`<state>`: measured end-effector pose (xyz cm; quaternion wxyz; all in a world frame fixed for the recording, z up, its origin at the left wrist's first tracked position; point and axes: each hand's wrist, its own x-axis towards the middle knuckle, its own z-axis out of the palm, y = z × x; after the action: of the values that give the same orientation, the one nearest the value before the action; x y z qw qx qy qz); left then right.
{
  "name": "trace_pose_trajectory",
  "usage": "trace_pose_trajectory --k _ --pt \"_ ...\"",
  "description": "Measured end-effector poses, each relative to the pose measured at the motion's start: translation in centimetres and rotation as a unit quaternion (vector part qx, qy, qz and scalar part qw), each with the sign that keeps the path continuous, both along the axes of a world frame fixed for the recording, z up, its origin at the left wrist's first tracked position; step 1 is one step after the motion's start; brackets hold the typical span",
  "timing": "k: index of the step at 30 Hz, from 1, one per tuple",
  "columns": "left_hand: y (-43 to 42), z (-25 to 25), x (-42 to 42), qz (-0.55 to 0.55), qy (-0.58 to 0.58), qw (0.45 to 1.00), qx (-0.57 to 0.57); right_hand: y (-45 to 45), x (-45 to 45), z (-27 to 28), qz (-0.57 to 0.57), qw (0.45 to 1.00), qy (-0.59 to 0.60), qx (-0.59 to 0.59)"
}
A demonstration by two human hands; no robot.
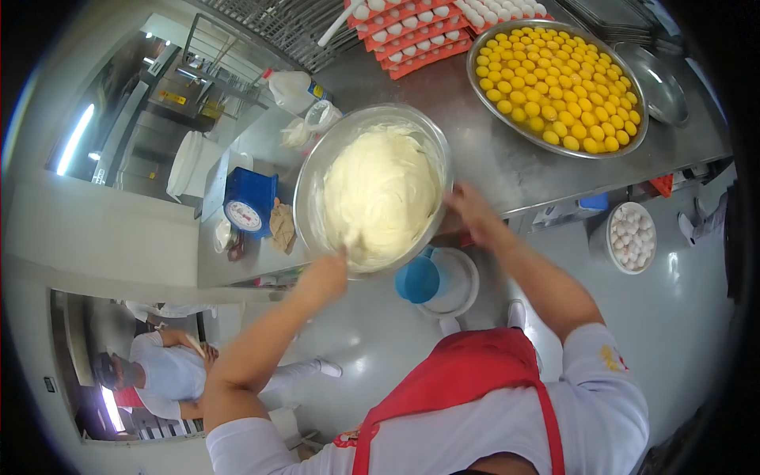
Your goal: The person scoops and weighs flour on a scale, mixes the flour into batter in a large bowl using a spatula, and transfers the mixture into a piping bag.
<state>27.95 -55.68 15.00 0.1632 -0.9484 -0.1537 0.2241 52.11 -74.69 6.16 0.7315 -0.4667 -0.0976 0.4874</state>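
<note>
A large metal mixing bowl [304, 180] stands at the table's edge, tilted toward me. Thick, pale yellow batter [384, 186] fills much of it. My left hand [323, 279] is closed in a fist at the bowl's near left rim. It grips a thin handle whose other end is sunk in the batter, so the tool's kind is hidden. On the right side, my right hand [473, 212] holds the bowl's rim, its fingers partly hidden. Below the bowl, a blue pitcher [417, 279] sits over a white bucket [465, 293] on the floor.
A wide bowl of egg yolks [480, 85] and stacked red egg trays [419, 47] occupy the table's back. At left are a blue scale [252, 190] and a plastic jug [294, 91]. A bucket of eggs [632, 237] stands on the floor. Another person [170, 372] works at left.
</note>
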Motion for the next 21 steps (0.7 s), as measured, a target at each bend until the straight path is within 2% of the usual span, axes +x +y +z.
trace_pose_trajectory --k 1,2,3,4,6,7,8,9,10,12,13,14,15,16,17,18,20,21 --pt "-1.6 0.1 1.3 -0.011 0.014 1.000 -0.020 1.0 1.3 -0.1 0.017 1.000 -0.023 0.006" --pt "-4.2 1.7 4.5 0.022 0.021 0.993 -0.110 1.6 2.2 0.1 0.032 0.998 -0.051 0.011" --pt "-6.2 4.5 8.3 0.146 0.028 0.962 -0.230 1.2 1.3 0.5 0.031 0.998 -0.049 0.008" --pt "-7.1 7.2 11.3 0.345 -0.006 0.879 -0.329 0.5 0.0 1.3 0.007 0.997 -0.080 -0.014" --pt "-1.4 4.8 10.3 0.262 -0.140 0.899 -0.323 -0.7 -2.3 1.3 -0.013 0.993 -0.110 -0.035" --pt "1.1 2.0 7.6 0.127 -0.179 0.954 -0.204 -1.5 -2.8 1.1 0.039 0.996 -0.070 -0.030" --pt "0.7 0.7 4.9 0.128 -0.177 0.954 -0.203 -1.9 -3.3 1.0 0.093 0.995 -0.026 -0.022" --pt "0.1 0.1 2.3 0.046 -0.083 0.994 -0.052 -1.0 -1.4 1.4 0.046 0.993 -0.046 -0.098" --pt "-1.3 0.5 3.2 0.050 -0.028 0.997 -0.051 0.1 0.5 1.4 0.042 0.994 -0.045 -0.096" --pt "-4.1 1.3 5.0 0.051 0.080 0.994 -0.053 1.6 2.9 0.1 0.041 0.998 -0.040 0.006" --pt "-5.9 5.4 9.5 0.174 0.052 0.966 -0.186 2.2 1.9 -0.5 0.004 0.999 -0.039 -0.026" --pt "-6.5 7.6 11.9 0.292 0.018 0.904 -0.312 1.5 0.8 -0.1 0.006 0.999 -0.041 -0.026" --pt "-5.5 6.8 10.8 0.298 0.017 0.902 -0.311 0.2 -1.3 0.6 0.004 0.999 -0.028 -0.025" --pt "-3.4 5.3 9.2 0.254 -0.031 0.931 -0.261 -0.7 -2.9 1.0 -0.001 1.000 -0.016 -0.022" --pt "-1.4 3.6 8.1 0.203 -0.079 0.953 -0.210 -1.3 -3.3 0.6 0.106 0.993 -0.031 -0.047" --pt "-0.2 1.7 5.4 0.200 -0.077 0.954 -0.208 -1.2 -2.4 0.7 0.103 0.993 -0.029 -0.045" --pt "0.4 -1.5 -0.2 0.018 -0.073 0.997 0.004 -0.3 0.6 0.9 -0.012 0.995 -0.065 -0.070" --pt "-0.3 -1.1 1.6 0.015 -0.074 0.997 0.002 0.6 2.0 0.9 0.000 0.997 -0.067 -0.027"
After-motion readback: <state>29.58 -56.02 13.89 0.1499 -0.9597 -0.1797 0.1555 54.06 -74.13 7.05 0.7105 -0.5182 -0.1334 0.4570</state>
